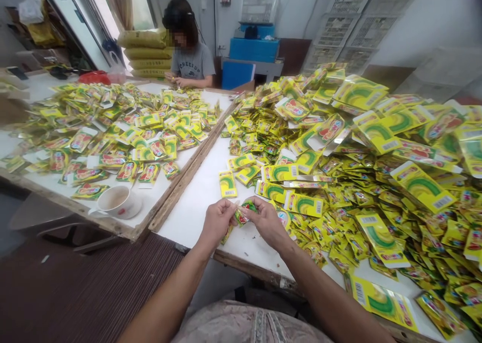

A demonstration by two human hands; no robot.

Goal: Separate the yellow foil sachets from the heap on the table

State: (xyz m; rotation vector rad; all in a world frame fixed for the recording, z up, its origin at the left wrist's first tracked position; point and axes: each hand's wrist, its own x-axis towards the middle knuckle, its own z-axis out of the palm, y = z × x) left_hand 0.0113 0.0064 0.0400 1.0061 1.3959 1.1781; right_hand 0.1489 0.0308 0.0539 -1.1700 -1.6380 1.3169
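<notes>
Close to the table's front edge, both hands meet at a small green, yellow and red foil packet [244, 214]. My left hand [217, 223] pinches its left side between thumb and fingers. On the other side my right hand [270, 221] grips the packet with thumb and forefinger. A bit of yellow packaging [227, 235] shows below my left fingers; whether that hand holds it I cannot tell. Just beyond my hands a flat yellow carton [227, 184] with a barcode lies on the white tabletop. More yellow cartons [303, 204] lie beyond my right hand.
A big heap of small sachets [350, 182] and cartons covers the table's right side. Across a wooden edge strip [199, 157], the left table bears a pile of filled cartons [124, 127] and a white cup [117, 202]. A person [192, 56] sits at the far end, near stacked yellow sacks [145, 51].
</notes>
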